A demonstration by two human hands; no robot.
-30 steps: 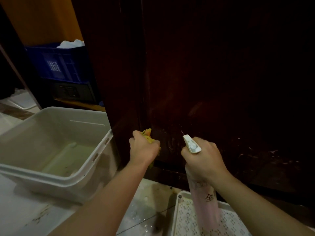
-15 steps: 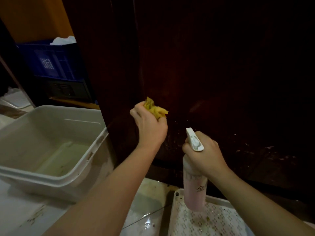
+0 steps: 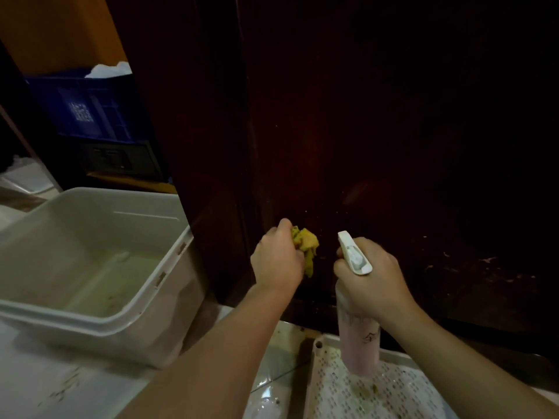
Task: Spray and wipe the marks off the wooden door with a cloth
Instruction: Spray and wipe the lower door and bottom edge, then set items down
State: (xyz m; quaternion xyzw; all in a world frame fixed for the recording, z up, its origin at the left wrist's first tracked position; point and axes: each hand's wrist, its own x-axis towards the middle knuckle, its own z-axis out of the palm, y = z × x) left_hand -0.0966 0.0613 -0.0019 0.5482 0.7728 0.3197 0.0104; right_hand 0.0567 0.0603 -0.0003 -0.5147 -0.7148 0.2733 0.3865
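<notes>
A: Head view, entry: left hand (image 3: 278, 261) bunches the yellow cloth (image 3: 307, 247), fingers curled round it, at the lower wooden door (image 3: 332, 131).

B: Right?

A: right hand (image 3: 370, 278) wrapped round the spray bottle (image 3: 360, 334), upright, nozzle facing the door.

B: Marks?

A: Pale marks (image 3: 484, 264) lie low and rightward, beyond the bottle; right hand nearer, so the cloth likely must cross right

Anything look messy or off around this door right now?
Yes. The door has pale smears low on the right, away from the cloth, and the tub holds murky water.
</notes>
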